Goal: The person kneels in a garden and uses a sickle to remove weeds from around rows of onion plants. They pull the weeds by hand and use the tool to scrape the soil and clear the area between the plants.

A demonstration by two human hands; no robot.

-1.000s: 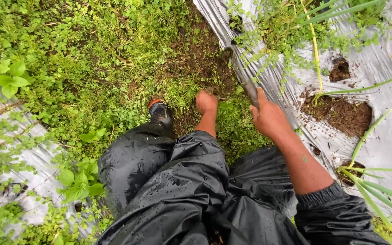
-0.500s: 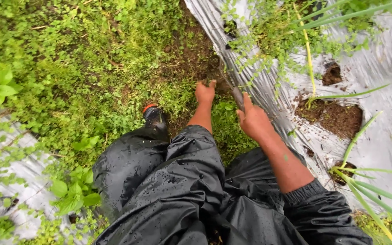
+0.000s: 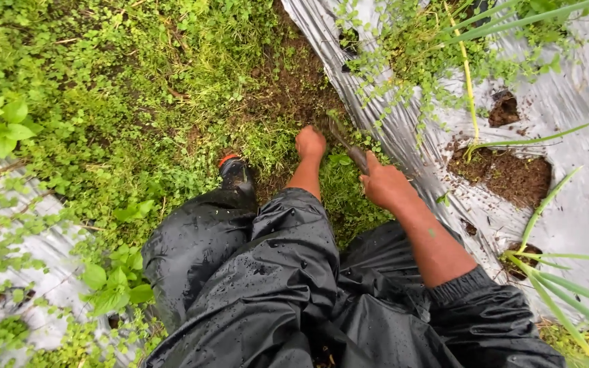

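A black rubber boot (image 3: pixel 237 174) is standing in the weeds (image 3: pixel 138 102). At its 3 o'clock, the left hand (image 3: pixel 310 143) is closing in a fist on low weeds beside bare soil (image 3: pixel 294 82). At that hand's 3 o'clock, the right hand (image 3: pixel 384 184) is gripping a hand sickle (image 3: pixel 346 142), fingers wrapped on the handle, the blade lying toward 11 o'clock, its tip near the left hand. Silver plastic mulch sheeting (image 3: pixel 567 102) is covering the bed at 2 o'clock, with long-leaved plants (image 3: pixel 553 266) growing through its holes.

We stand over a weed-choked furrow (image 3: pixel 138 88) in flat daylight, dark bare soil (image 3: pixel 294 75) running up its middle. Silver plastic sheeting (image 3: pixel 567 102) flanks both sides, cut with planting holes (image 3: pixel 506 176) of brown earth and long green leaves (image 3: pixel 567 300).
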